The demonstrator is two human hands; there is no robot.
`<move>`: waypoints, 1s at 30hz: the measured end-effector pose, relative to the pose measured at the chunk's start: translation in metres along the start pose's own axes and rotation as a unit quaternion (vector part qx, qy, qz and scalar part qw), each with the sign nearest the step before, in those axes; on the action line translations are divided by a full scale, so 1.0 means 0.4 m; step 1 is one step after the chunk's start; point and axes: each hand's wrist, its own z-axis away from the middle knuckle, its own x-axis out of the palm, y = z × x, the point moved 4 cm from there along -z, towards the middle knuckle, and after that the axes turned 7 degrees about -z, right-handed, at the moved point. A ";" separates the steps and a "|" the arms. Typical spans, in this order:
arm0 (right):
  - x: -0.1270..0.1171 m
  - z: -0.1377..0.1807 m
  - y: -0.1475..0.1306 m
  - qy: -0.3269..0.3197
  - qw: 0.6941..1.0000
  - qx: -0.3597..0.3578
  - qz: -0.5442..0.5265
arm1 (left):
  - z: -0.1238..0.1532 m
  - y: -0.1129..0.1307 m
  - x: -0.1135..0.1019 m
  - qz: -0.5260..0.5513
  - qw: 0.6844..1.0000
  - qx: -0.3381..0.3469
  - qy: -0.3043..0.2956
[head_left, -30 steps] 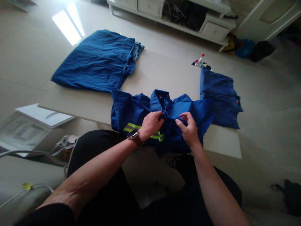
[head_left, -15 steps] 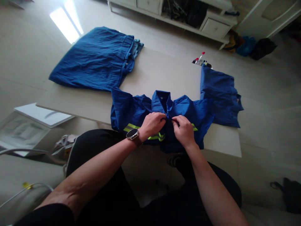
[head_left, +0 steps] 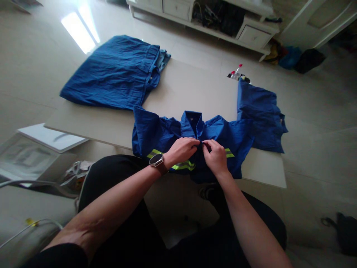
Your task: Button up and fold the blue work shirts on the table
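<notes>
- The blue work shirt with yellow-green reflective stripes (head_left: 156,132) lies at the lower centre of the frame, on the near edge of the pale beige table (head_left: 192,87). Its collar points away from the person and its hem hangs over the edge, so the front opening faces the hands.
- The left hand (head_left: 182,149) is pinched closed on the cloth just below the collar, its fingers curled onto one front edge.
- The right hand (head_left: 214,158) meets it from the other side, thumb and fingers clamped on the opposite edge. The two hands touch at the centre line, which seems to draw both edges together.
- A dark round wristwatch (head_left: 156,160) sits on the left wrist.
- A flat blue folded garment (head_left: 117,72) lies at the upper left, overhanging the table's far corner, well apart from the hands. A second crumpled blue garment (head_left: 260,113) lies at the right, just beside the shirt's sleeve.
- Hidden: the hands cover the spot they grip, so I cannot tell whether a button or fastener is there. The stripes vanish under the wrists.
- The small red-capped bottles (head_left: 237,72) beyond the table are too small to read, and the white low cabinet (head_left: 251,35) is cut off at the top.
</notes>
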 end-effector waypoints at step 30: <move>-0.008 -0.003 0.002 0.017 0.999 0.046 -0.024 | -0.004 -0.004 -0.001 0.057 0.997 -0.058 0.009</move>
